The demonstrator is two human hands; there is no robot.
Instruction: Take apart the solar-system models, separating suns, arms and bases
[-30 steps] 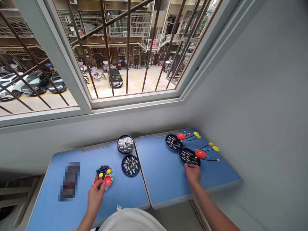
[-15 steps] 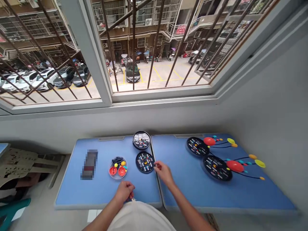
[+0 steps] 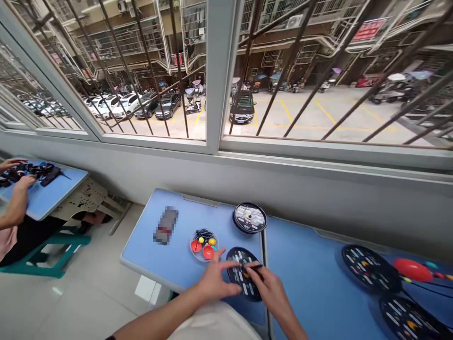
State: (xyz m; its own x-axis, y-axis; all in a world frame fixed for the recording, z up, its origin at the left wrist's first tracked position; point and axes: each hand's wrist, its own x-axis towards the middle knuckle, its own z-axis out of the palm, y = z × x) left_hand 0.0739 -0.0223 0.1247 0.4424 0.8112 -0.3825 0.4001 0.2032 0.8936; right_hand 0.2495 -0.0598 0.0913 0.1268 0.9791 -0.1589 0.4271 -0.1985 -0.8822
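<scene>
Sitting near the front edge of the blue table, right by the seam with its neighbour, the black disc is lying under both hands. The left hand is resting spread and unclenched on the disc's left rim, gripping nothing, so a hard push is risking the disc sliding off. Its fingertips are also crowding the clear dish (loose balls inside). The right hand is pinching what looks like a thin black rod; a slackening pinch is risking it dropping into the seam
</scene>
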